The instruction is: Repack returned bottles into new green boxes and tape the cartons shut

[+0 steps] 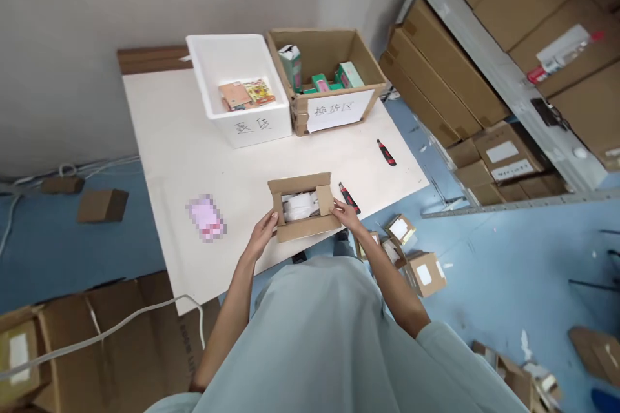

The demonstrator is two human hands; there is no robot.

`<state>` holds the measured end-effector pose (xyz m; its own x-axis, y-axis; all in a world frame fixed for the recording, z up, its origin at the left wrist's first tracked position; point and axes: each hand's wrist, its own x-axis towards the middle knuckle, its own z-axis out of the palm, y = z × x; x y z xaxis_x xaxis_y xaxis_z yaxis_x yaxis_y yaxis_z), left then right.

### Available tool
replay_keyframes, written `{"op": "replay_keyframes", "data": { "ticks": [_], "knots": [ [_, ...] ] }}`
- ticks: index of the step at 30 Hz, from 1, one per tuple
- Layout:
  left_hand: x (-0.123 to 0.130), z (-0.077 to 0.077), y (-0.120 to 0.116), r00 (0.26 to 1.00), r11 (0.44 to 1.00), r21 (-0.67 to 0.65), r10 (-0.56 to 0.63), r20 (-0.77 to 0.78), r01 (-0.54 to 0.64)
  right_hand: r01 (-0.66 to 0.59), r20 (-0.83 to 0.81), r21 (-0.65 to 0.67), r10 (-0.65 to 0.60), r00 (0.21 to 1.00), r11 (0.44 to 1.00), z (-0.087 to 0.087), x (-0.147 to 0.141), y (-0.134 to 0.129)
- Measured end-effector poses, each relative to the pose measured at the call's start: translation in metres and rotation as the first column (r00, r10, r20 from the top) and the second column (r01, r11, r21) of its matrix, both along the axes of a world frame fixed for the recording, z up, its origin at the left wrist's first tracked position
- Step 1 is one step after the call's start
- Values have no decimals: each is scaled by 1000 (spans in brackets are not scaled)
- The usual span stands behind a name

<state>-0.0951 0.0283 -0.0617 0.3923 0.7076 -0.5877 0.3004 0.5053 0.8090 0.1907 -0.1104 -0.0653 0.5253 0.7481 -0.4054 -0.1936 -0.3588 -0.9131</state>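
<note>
A small cardboard box (310,228) with its flaps folded open lies at the front edge of the white table. White packing material or a wrapped item (300,206) fills it; which of these I cannot tell. My left hand (262,233) grips the box's left side, thumb near the flap. On the opposite side my right hand (345,214) has its fingers closed on the right flap. Just beyond my right hand lies a red and black box cutter (349,199).
A white bin (256,130) with small packets and a cardboard carton (300,117) with green boxes stand at the table's (194,142) back. Another cutter (386,152) lies right. A blurred pink item (206,217) is left. Shelving (484,32) and floor boxes (426,273) flank the right.
</note>
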Motion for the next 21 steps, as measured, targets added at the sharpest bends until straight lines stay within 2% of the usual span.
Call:
{"op": "replay_keyframes", "data": {
  "ticks": [2,5,7,9,12,15,18,20,21],
  "knots": [
    [23,12,5,993,993,47,-108,50,106,88,54,26,-90,994,996,14,11,-24],
    [78,36,4,949,956,121,-284,137,268,220,128,101,-232,964,970,40,37,-76],
    [124,53,-8,891,907,175,-413,191,383,339,194,138,-361,912,931,58,55,-118],
    [174,67,-28,808,839,224,-540,236,495,466,267,162,-493,828,870,74,72,-164],
    [247,82,-69,674,721,277,-692,258,635,625,343,168,-639,688,763,88,90,-233],
    [313,86,-118,532,585,294,-811,244,756,750,346,144,-743,573,646,88,101,-297],
    [363,84,-167,398,439,282,-897,192,853,888,368,111,-849,380,446,77,105,-352],
    [385,79,-196,330,361,268,-931,156,893,949,402,83,-882,246,303,66,103,-382],
    [393,76,-208,302,331,259,-942,144,907,965,410,70,-889,205,254,60,102,-395]
  ]
}}
